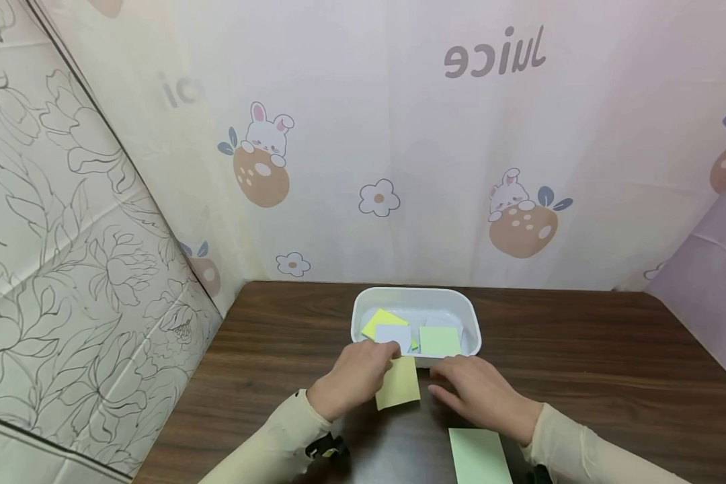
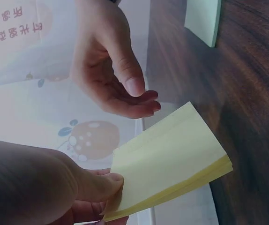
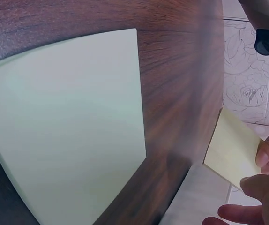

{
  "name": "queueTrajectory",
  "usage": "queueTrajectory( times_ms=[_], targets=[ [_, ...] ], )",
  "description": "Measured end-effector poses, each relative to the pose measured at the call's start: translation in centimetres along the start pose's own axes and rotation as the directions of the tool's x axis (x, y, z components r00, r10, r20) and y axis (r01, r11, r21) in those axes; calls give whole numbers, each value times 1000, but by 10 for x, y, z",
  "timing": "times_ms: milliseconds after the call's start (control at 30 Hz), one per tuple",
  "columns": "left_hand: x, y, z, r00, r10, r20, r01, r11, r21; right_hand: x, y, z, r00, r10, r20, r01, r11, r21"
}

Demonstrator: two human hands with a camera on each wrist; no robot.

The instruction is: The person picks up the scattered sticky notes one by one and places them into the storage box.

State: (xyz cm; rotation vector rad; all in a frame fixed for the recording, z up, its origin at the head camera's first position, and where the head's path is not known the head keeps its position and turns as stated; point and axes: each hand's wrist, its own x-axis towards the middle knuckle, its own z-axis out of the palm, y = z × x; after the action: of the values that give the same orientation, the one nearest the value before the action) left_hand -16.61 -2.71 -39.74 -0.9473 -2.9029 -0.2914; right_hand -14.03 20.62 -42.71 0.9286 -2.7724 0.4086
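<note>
My left hand (image 1: 355,378) pinches a pale yellow sticky note pad (image 1: 399,384) between thumb and fingers, just in front of a white plastic bin (image 1: 416,296). In the left wrist view the pad (image 2: 167,161) is tilted, its layered edge showing. My right hand (image 1: 480,393) hovers to the right of the pad, fingers loosely bent and holding nothing; the left wrist view shows a gap between this hand (image 2: 111,70) and the pad. Below the right hand, a light green pad (image 1: 479,457) lies on the table.
Inside the bin are a bright yellow pad (image 1: 382,318), a pale bluish pad (image 1: 393,335) and a light green square pad (image 1: 439,341). The brown wooden table (image 1: 581,349) meets a printed curtain (image 1: 435,235) at the back and a floral sheet (image 1: 97,269) on the left.
</note>
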Motion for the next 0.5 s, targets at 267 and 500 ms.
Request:
queueTrajectory(
  times_ms=[267, 500],
  targets=[
    [-1, -5, -5, 1000, -10, -9, 10, 1000, -20, 3, -2, -4, 1000, -13, -15, 13, 1000, 0],
    [-1, -8, -11, 1000, -11, -15, 10, 999, -43, 6, -3, -7, 1000, -21, -16, 21, 1000, -5]
  ],
)
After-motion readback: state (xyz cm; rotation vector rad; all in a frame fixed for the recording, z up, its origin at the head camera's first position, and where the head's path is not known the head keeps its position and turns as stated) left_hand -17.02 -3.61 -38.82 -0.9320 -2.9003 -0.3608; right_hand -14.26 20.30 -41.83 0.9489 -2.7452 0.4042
